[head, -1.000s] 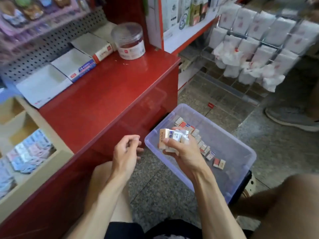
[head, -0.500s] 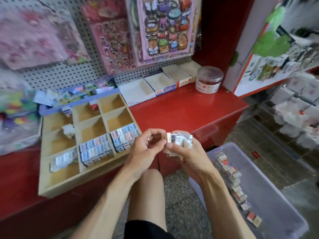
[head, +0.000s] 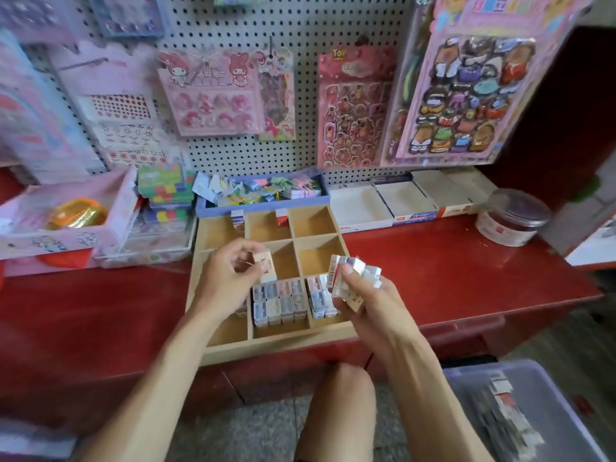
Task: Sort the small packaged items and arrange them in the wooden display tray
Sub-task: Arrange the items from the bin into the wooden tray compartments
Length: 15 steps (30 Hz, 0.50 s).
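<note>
Now we see the shallow wooden display tray (head: 230, 341) with its grid of compartments lying on the glossy red counter (head: 466, 281), its near edge at the counter's front lip; the middle compartment of the near row holds two neat rows of small wrapped packets (head: 279, 301) standing on edge, and the compartment to its right holds a few more (head: 318, 296); two single packets stand in the far row against the back wall. Over the tray's middle, our left hand (head: 224, 278) pinches one small pale rectangular packet (head: 266, 266) between thumb and fingertips, just above the filled rows; our right hand (head: 366, 301) is curled round a loose bunch of silvery wrapped packets (head: 355, 271), held over the tray's right near corner. Behind the tray sits a blue box of mixed clips (head: 263, 205), with open white cartons (head: 383, 205) to its right and a round clear plastic tub (head: 511, 216) beyond them; sticker sheets (head: 350, 108) hang on the white pegboard (head: 300, 25); a translucent plastic bin (head: 540, 415) with more packets stands on the floor at lower right.
</note>
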Available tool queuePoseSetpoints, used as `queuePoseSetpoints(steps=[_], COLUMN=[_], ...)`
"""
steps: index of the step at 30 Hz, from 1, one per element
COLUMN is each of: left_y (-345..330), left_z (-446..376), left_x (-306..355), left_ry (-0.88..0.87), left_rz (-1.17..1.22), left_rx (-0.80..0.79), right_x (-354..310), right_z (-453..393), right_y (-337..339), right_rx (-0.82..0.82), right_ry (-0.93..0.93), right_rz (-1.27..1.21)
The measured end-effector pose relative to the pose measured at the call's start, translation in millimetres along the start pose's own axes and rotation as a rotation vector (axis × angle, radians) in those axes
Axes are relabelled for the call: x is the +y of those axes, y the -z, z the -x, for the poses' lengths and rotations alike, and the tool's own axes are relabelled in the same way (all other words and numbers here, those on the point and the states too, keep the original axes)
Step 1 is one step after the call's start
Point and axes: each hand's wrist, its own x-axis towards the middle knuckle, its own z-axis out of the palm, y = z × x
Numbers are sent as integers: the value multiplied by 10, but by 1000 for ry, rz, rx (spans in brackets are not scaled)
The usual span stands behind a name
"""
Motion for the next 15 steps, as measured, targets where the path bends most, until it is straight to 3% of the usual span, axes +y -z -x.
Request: queuePoseSetpoints(steps=[6, 15], left_y=[282, 241], left_z=[-310, -531], left_x=[-340, -615], left_ry=[66, 104], left_rz=[-413, -550], left_rx=[65, 64], right_x=[30, 47], right_z=[-181, -334], right_y=[-170, -262], right_rx=[-18, -40], right_ry=[-69, -77], right_rz=[-58, -14])
